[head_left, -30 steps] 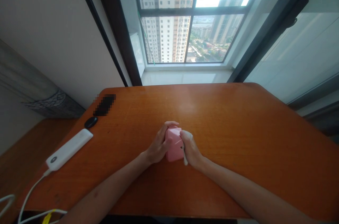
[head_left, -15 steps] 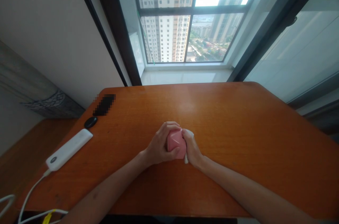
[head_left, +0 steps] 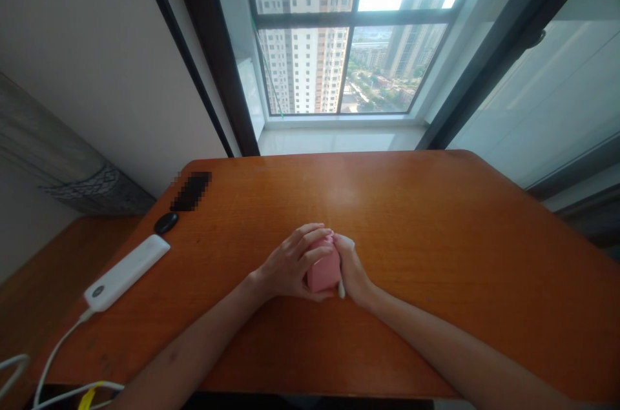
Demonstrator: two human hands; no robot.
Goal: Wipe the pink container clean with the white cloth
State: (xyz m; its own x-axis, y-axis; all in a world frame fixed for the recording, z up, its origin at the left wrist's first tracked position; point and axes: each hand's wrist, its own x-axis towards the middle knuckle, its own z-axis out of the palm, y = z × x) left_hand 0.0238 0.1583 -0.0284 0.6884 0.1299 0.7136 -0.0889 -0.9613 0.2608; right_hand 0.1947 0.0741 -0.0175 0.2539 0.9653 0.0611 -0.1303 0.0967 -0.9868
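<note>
Left hand (head_left: pixel 283 269): fingers spread and curled over the left side of a pink box (head_left: pixel 323 273), gripping it.
Right hand (head_left: pixel 355 277): partly closed on the box's right side, with something white, perhaps a cloth (head_left: pixel 347 241), showing at both ends of the grip.
Box: between the palms, over the middle of the desk (head_left: pixel 460 235); whether it touches the wood cannot be told.
Desk's left side: a white power strip (head_left: pixel 126 274) with a cable (head_left: pixel 53 350), a black oval (head_left: pixel 166 223), a dark pixelated object (head_left: pixel 191 192).
Beyond: a window (head_left: pixel 349 20) onto tall buildings.
</note>
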